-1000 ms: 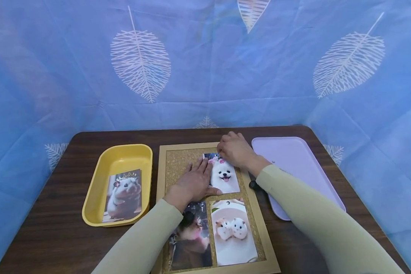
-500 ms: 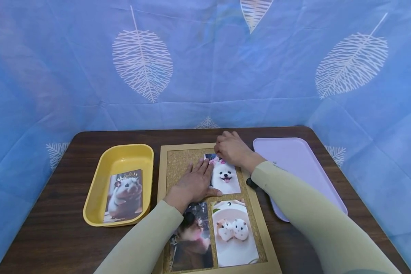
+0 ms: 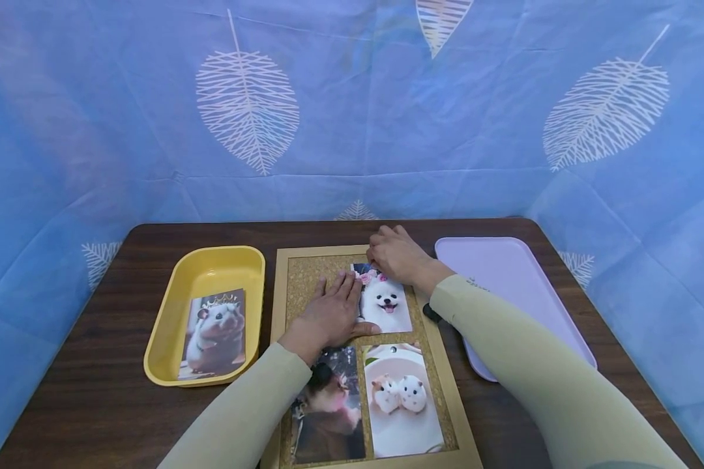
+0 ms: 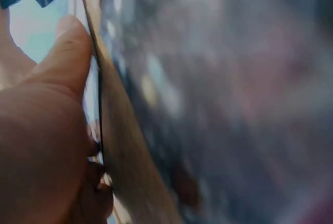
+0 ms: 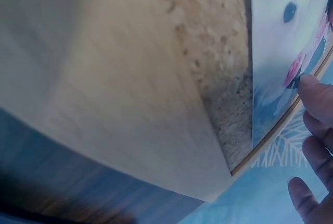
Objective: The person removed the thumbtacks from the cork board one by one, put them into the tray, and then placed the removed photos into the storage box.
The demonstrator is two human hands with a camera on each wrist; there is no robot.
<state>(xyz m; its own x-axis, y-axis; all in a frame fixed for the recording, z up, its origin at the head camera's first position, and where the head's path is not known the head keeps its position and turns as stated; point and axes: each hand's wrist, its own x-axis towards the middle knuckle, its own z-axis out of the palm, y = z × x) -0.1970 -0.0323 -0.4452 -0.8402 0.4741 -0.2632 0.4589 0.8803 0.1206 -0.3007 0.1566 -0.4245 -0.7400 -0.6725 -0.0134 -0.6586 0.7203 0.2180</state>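
Note:
My left hand (image 3: 328, 311) lies flat on the left side of a photo of a white dog (image 3: 387, 306), fingers spread and thumb along its lower edge. This photo sits at the upper right of a wood-framed corkboard (image 3: 313, 267). At the photo's top edge my right hand (image 3: 400, 257) bends its fingers. In the right wrist view its thumb (image 5: 315, 94) presses down there; I cannot tell what is under the thumb tip. Below lie a two-hamster photo (image 3: 401, 404) with a silver pushpin (image 3: 394, 350) at its top and a darker photo (image 3: 328, 417), partly covered by my left wrist.
A yellow tray (image 3: 164, 326) on the left holds a photo of a crowned hamster (image 3: 214, 335). To the right, partly under my right sleeve, is a lilac tray (image 3: 516, 273) with small dark things (image 3: 476, 284) on it. Blue leaf-print cloth (image 3: 352, 117) hangs behind the table.
The right hand has shifted slightly left at the photo's top edge. The left hand stays pressed on the dog photo. The whole head view has drifted a little.

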